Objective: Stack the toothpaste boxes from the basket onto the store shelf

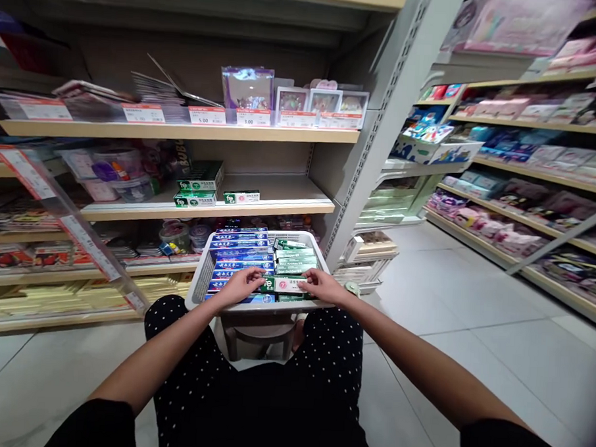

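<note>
A green and white toothpaste box [286,285] lies crosswise between my hands over the front of a light grey basket [194,286]. My left hand [240,287] pinches the box's left end. At its right end, the fingers of my right hand [323,286] are closed on it. Blue boxes [237,255] fill the basket's left side in rows, and pale green boxes [295,261] lie stacked on the right. The basket rests on a stool [259,322] between my knees.
On the shelf [283,206] ahead stand green boxes [197,183], a single white and green box [242,197] and plastic tubs [117,173]. A shelf with price labels [204,116] runs above. A grey upright post [381,122] stands to the right, beside white crates [368,259].
</note>
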